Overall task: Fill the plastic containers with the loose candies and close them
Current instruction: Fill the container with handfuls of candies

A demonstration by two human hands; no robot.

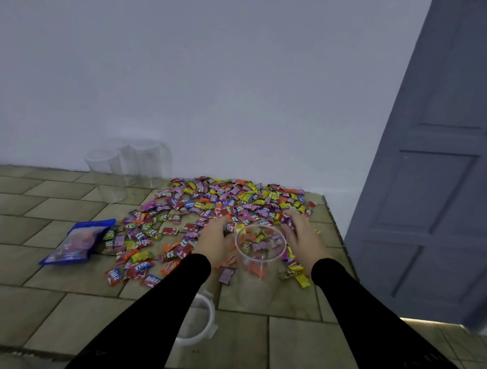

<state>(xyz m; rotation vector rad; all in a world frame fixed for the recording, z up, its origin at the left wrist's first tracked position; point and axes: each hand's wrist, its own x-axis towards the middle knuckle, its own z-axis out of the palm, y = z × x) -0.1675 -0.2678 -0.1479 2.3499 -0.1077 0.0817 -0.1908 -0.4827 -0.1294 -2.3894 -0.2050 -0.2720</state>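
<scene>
Left hand [217,238] curled over loose candies [223,203], gripping some, just left of open container [260,252]. Right hand [302,235] just right, fingers spread flat on candies. Lid [206,321] partly hidden under left sleeve. Empty containers [127,166] faint, hard to count.

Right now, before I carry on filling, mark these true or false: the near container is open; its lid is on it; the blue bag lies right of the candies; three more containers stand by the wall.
1. The near container is open, with some candies inside: true.
2. Its lid is on it: false; a lid lies on the floor nearer the person.
3. The blue bag lies right of the candy pile: false; left.
4. Three more containers stand by the wall: true.
</scene>
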